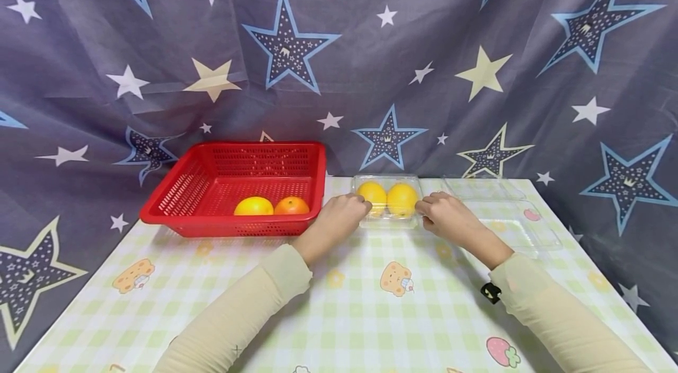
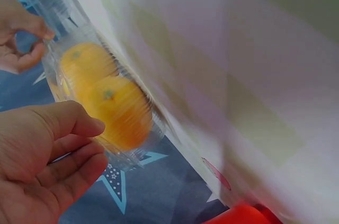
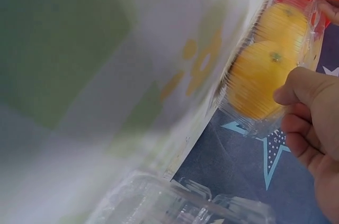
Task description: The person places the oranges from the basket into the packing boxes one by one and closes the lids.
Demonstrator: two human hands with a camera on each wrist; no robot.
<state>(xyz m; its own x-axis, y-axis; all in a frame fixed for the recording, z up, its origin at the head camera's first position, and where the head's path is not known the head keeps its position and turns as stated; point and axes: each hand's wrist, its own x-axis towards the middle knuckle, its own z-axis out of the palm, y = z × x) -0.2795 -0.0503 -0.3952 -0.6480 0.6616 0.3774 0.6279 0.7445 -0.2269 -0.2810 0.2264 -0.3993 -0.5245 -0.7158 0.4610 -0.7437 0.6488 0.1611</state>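
A clear plastic clamshell box (image 1: pixel 388 223) with two oranges (image 1: pixel 402 200) inside stands at the far side of the table. My left hand (image 1: pixel 346 211) pinches its left front edge between thumb and fingers. At the right front edge my right hand (image 1: pixel 444 212) pinches the box in the same way. The lid lies over the fruit, seen through ribbed plastic in the left wrist view, where the nearer orange (image 2: pixel 119 113) shows its green stem end. Whether the lid is fully latched cannot be made out.
Left of the box stands a red plastic basket (image 1: pixel 233 226) with two more oranges (image 1: pixel 254 206) in it. A second clear clamshell box (image 1: pixel 521 235) lies open and flat at the right. A starry curtain (image 1: pixel 339 67) hangs behind the checked tablecloth (image 1: pixel 360 326).
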